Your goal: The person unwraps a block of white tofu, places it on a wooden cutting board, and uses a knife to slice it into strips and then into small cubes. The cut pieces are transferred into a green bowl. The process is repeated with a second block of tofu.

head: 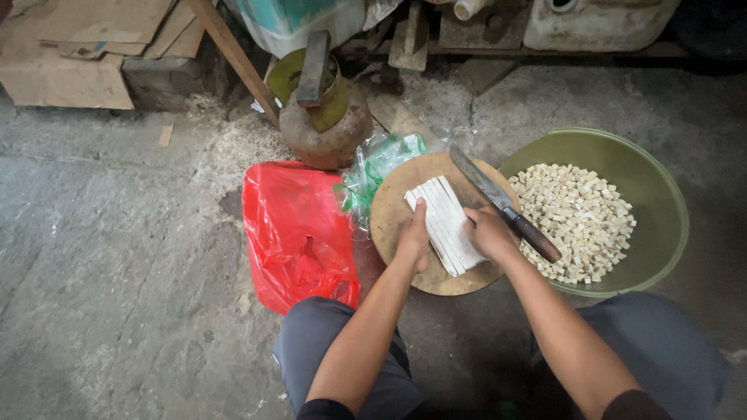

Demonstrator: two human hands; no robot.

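A concrete floor [117,272] carries everything. At its far edge, cardboard sheets [70,47] are stacked in the left corner and a white jerrycan [599,23] is seen toward the right. A green basin [661,194], part-filled with pale cubes [580,222], is set touching the right edge of a round wooden board [393,214]. A red plastic bag [299,233] is spread just beside the board's left edge, with a rusty gas cylinder [323,128] and a clear green-printed bag [377,167] crowded against its far side. On the board's middle a white slab cut into strips [447,225] is laid. The slab's near left edge is pressed by the left hand [414,233], fingers together. The right hand [489,232] is closed around a cleaver [486,183], whose dark handle juts over the basin.
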